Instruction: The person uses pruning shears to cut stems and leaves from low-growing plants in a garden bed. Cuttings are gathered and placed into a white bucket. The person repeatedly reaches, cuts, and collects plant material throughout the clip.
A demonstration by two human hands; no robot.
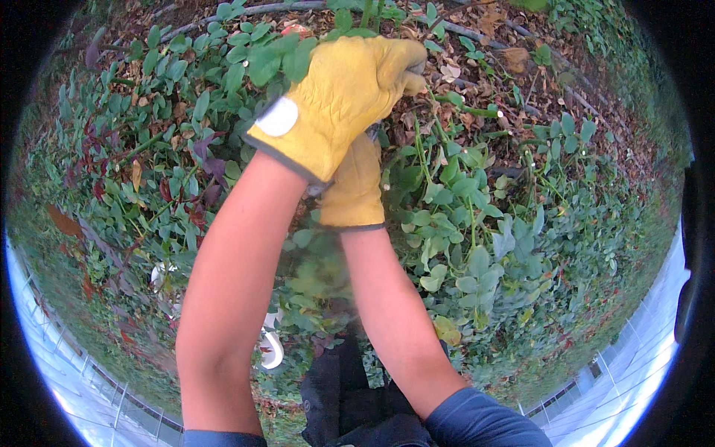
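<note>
Yellow leather work gloves with dark trim cover both hands. My left hand (357, 89) crosses over the right at the upper middle, its fingers curled; what lies inside them is hidden. Under it, my right hand (354, 184) shows mainly its wrist part and the back of the glove, the fingers hidden behind the left. Green leafy stems (466, 190) of rose-like bushes grow right of the hands, and a cut green stem (475, 110) with a pale end lies near the left fingers. Broad green leaves (268, 61) touch the left glove's edge.
Dense foliage (167, 72) with some reddish leaves (209, 159) spreads on the left. A grey hose or pipe (251, 10) runs across the top over dry leaf litter (491, 61). A white curved object (272, 349) lies low between the forearms, and several cut stem ends show at right.
</note>
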